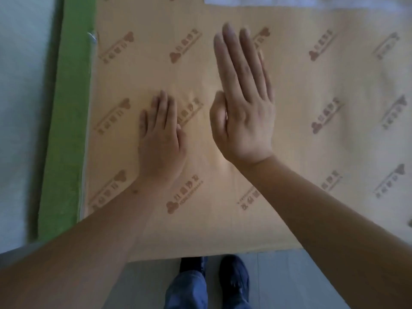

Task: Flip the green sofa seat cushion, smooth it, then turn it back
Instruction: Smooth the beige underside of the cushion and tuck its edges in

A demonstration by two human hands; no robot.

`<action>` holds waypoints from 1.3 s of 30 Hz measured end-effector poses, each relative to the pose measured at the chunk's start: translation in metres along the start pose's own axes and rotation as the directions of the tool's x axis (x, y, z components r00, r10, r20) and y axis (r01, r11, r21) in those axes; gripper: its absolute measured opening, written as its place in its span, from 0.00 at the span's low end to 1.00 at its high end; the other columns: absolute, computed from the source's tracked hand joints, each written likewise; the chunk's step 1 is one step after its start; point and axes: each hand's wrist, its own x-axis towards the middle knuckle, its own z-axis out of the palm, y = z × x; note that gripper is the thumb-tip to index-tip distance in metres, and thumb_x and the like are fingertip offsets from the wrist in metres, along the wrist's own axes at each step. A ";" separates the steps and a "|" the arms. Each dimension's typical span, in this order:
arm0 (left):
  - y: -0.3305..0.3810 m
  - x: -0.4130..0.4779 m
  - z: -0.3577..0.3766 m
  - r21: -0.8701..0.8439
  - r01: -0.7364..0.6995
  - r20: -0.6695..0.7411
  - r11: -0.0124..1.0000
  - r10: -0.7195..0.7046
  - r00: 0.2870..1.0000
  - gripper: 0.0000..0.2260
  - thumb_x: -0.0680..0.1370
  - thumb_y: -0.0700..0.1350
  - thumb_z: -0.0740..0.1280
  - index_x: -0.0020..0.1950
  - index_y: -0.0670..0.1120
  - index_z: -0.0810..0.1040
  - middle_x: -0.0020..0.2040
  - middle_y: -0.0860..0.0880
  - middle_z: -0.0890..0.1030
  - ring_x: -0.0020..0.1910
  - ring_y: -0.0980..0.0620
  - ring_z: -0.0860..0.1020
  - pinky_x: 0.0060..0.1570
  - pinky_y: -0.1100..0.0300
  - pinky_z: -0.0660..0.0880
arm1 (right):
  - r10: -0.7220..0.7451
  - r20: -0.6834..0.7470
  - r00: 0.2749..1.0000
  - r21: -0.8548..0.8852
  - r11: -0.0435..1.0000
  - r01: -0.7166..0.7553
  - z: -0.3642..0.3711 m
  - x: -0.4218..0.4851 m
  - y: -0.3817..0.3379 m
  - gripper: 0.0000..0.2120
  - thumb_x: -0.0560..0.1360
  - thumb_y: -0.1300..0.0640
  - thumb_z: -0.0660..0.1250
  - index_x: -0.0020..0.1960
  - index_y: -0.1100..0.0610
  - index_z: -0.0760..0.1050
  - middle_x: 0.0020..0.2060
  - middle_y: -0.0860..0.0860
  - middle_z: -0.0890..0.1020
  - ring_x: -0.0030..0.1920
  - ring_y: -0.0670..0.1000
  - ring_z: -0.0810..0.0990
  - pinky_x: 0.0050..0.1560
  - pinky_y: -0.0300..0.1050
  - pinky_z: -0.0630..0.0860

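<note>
Fingers (163,108) of the left hand (160,141) lie straight, flat on the green sofa seat cushion (301,141), tan underside up and green edge at nine o'clock, probably smoothing it. At its three o'clock, the right hand (243,112) is equally straight, holding nothing. Contact unclear, print blurred, far side cut off.

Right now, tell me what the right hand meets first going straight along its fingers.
Nothing until the white fabric beyond the far edge: the right hand points across the tan underside of the green sofa cushion. Height above it is unclear.
</note>
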 end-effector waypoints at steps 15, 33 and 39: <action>0.129 0.019 0.037 0.016 -0.183 0.067 0.983 0.182 0.981 0.27 0.80 0.44 0.53 0.80 0.40 0.58 0.80 0.43 0.57 0.80 0.48 0.54 0.77 0.44 0.54 | 0.152 -0.129 0.980 -0.017 0.988 -0.156 -0.063 -0.002 0.106 0.25 0.79 0.60 0.57 0.76 0.63 0.65 0.76 0.55 0.63 0.78 0.54 0.58 0.75 0.57 0.62; 0.320 0.042 0.096 0.062 -0.283 0.062 0.957 0.279 0.958 0.26 0.83 0.49 0.51 0.80 0.42 0.58 0.80 0.43 0.57 0.80 0.45 0.55 0.77 0.41 0.51 | 0.278 0.091 0.956 -0.085 0.959 -0.271 -0.119 -0.048 0.284 0.27 0.81 0.53 0.54 0.79 0.58 0.59 0.78 0.52 0.62 0.79 0.52 0.55 0.77 0.53 0.56; 0.377 0.044 0.110 0.055 -0.292 0.075 0.955 0.288 0.955 0.26 0.82 0.49 0.50 0.80 0.42 0.58 0.81 0.43 0.56 0.80 0.46 0.53 0.78 0.43 0.49 | 0.247 0.007 0.969 -0.102 0.964 -0.245 -0.153 -0.062 0.341 0.25 0.82 0.55 0.55 0.78 0.59 0.63 0.77 0.54 0.64 0.79 0.54 0.58 0.76 0.55 0.59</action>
